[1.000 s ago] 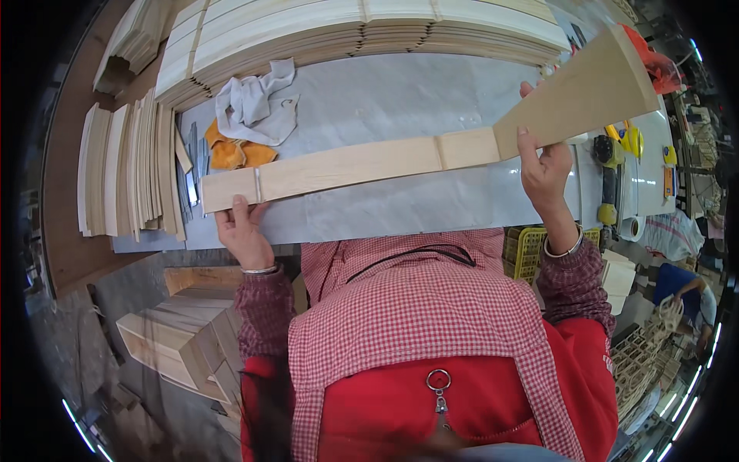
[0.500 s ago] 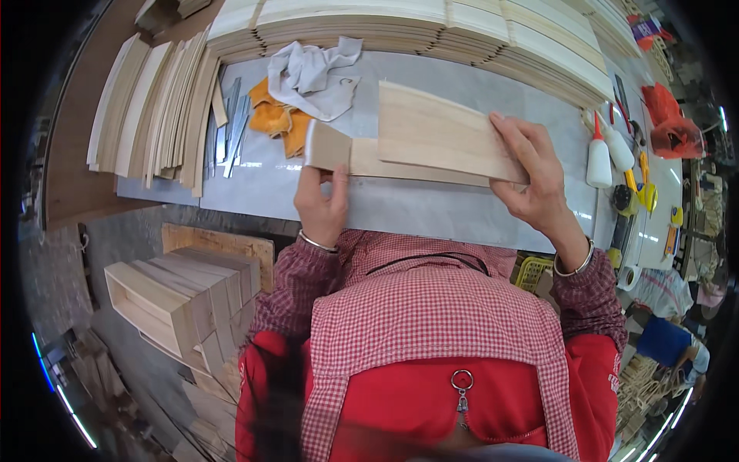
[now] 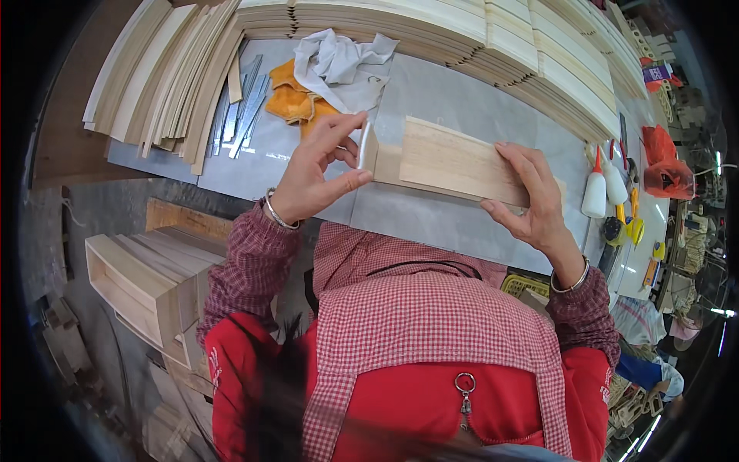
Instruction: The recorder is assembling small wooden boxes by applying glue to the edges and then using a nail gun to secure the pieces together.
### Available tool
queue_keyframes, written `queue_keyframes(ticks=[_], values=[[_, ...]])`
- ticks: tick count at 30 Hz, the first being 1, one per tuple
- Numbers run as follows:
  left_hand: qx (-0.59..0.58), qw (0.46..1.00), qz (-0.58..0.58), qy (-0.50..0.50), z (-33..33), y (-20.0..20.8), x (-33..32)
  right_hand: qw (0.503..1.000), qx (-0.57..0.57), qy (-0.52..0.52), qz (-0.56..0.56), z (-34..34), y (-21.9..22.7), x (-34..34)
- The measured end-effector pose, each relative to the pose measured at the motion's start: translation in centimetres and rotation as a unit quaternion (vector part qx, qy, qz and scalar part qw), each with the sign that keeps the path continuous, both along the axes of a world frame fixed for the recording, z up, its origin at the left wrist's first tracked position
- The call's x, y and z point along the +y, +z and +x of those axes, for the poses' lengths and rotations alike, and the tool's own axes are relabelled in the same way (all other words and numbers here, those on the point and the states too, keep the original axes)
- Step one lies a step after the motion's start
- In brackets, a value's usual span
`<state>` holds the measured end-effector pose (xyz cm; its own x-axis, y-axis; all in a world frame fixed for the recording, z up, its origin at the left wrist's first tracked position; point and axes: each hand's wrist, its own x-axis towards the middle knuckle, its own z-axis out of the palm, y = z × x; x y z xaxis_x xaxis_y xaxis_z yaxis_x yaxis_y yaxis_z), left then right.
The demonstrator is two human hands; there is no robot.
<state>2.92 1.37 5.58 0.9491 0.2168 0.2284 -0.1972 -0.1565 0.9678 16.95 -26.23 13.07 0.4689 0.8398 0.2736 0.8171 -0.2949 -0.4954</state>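
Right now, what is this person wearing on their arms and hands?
Both hands are bare, without gloves. The left hand has a thin silvery bangle at the wrist, and so does the right hand. Both forearms are covered by long sleeves in a dark red and grey check pattern, with red fabric over the upper left arm.

Lighting bright and even, daylight-like; soft, short shadows. Mild sheen on the grey desk [image 3: 462, 100]. Strong fisheye bending toward a black rim. Centre sharp; hair at lower edge blurred.
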Motion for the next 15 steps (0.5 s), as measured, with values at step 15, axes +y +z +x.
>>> queue_keyframes(ticks=[15], values=[[-0.033, 0.993, 0.1, -0.06, 1.0, 0.2, 0.2, 0.997, -0.043, 0.022, -0.057, -0.2, -1.4, 1.3]])
